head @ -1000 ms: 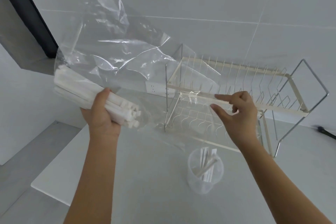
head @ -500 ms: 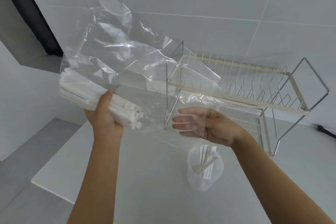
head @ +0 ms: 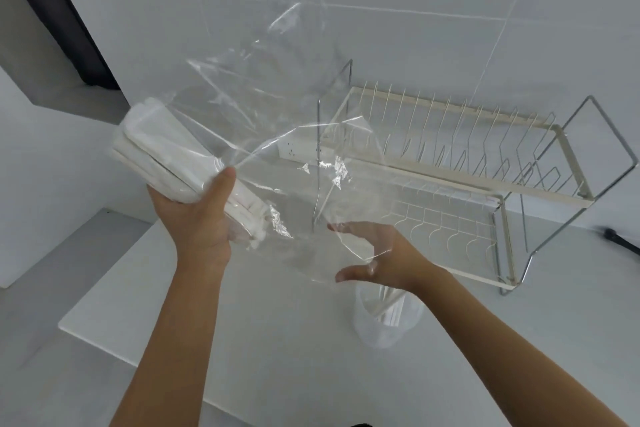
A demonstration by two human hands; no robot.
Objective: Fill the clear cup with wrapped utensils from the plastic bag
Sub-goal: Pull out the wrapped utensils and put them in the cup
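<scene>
Gripping wrapped utensils point(head: 162, 152) pointing down-right.

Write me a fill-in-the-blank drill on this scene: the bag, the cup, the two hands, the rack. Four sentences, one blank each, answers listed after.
1. The left hand grips the bundle of wrapped utensils through the clear ____.
2. The right hand is open at the bag's mouth and holds ____.
3. The cup on the counter already holds a few ____ utensils.
4. The rack behind the cup holds ____ dishes.

Missing words: bag; nothing; wrapped; no
</scene>
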